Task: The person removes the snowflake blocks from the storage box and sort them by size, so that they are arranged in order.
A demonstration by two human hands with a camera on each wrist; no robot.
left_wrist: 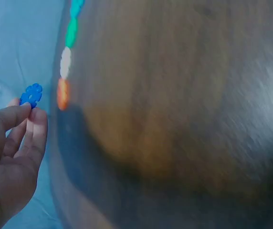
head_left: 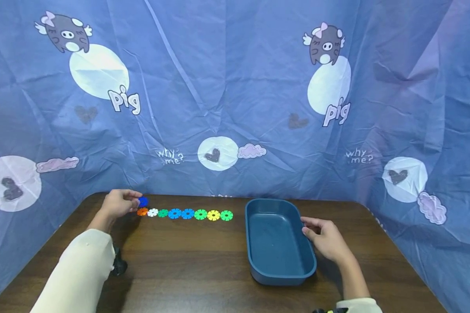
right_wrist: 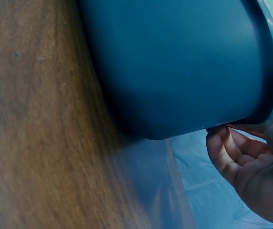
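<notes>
My left hand [head_left: 119, 203] pinches a dark blue notched plastic disc [left_wrist: 31, 95] between thumb and fingertips, at the table's far left. Just below it in the head view lies an orange disc [head_left: 142, 211], the left end of a row of flower-like discs. Rightward follow a white disc [head_left: 152, 212], a green disc [head_left: 162, 213], two blue ones, a light green one, a yellow disc [head_left: 213, 215] and another light green disc [head_left: 226, 215]. My right hand [head_left: 329, 239] holds the right side of a blue-green plastic bin [head_left: 272, 278] near its rim; its inside shows bare.
The brown wooden table [head_left: 188, 265] has rounded far corners. A blue printed cloth [head_left: 227, 108] hangs behind it and along both sides. Below the left sleeve, a black object [head_left: 119, 263] shows at the wrist.
</notes>
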